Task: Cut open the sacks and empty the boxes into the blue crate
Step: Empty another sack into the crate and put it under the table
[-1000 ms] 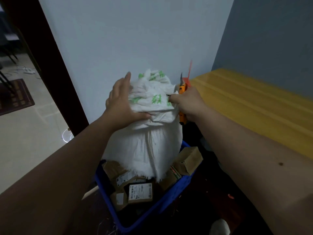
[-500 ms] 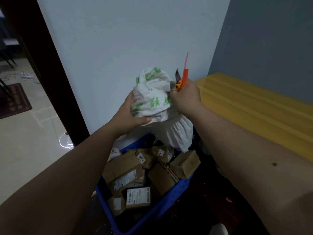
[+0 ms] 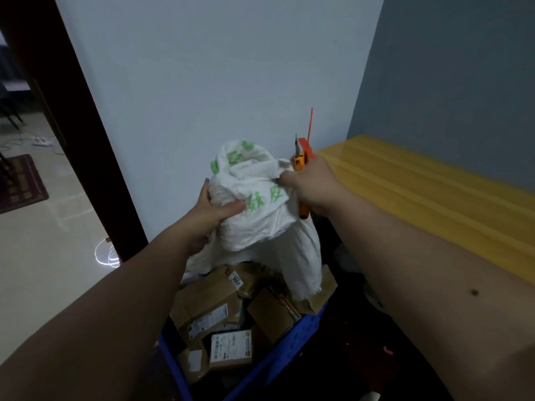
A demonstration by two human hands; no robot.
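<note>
Since a second ago: sack lifted, slackened, boxes dropped into blue crate at 6 o'clock. Sack gripped by left hand; right hand clamped on sack and orange cutter. Step: emptying, judged finished. Next: sack to be discarded.

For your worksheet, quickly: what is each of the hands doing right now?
Left hand: closed, gripping the white sack.
Right hand: closed, holding the orange utility knife and pinching the sack.
</note>
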